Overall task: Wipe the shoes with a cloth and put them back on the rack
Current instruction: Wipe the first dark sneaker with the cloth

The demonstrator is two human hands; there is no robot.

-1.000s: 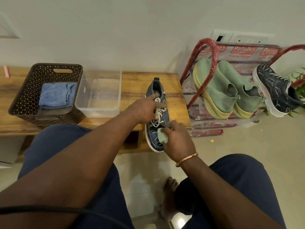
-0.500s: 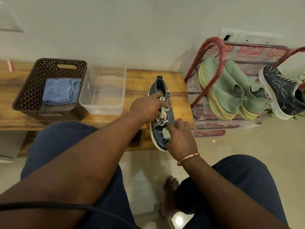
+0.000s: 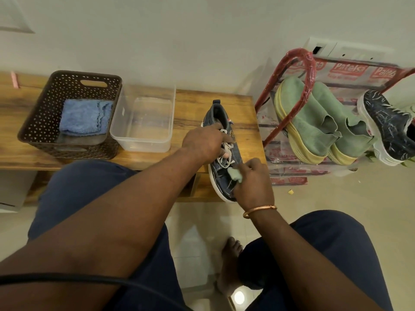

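Head cam: mid-wipe, I'd say. Navy lace-up shoe (image 3: pixel 221 181) on grainy wooden bench (image 3: pixel 190 108), toe over near edge. Left hand (image 3: pixel 205 143) gripping it at laces, right hand (image 3: pixel 252 180) pinching small pale-green cloth (image 3: pixel 235 174) against toe. Matching shoe (image 3: pixel 388 126) plus green knit slip-ons (image 3: pixel 310 122), chunky yellow soles, sitting on red plastic-wrapped rack (image 3: pixel 307 61). Left to do: finish wiping, rack it. Fluffy blue towel (image 3: pixel 86 116) in perforated basket (image 3: pixel 67 86).

Left of navy shoe (image 3: pixel 217 114): bare bench (image 3: pixel 190 113) strip, then clear plastic tub (image 3: pixel 143 147), brown basket (image 3: pixel 67 151) further left. Right of it: narrow gap, then red shoe rack (image 3: pixel 311 63) post and green slip-ons (image 3: pixel 314 124). Behind its heel: bare wood.
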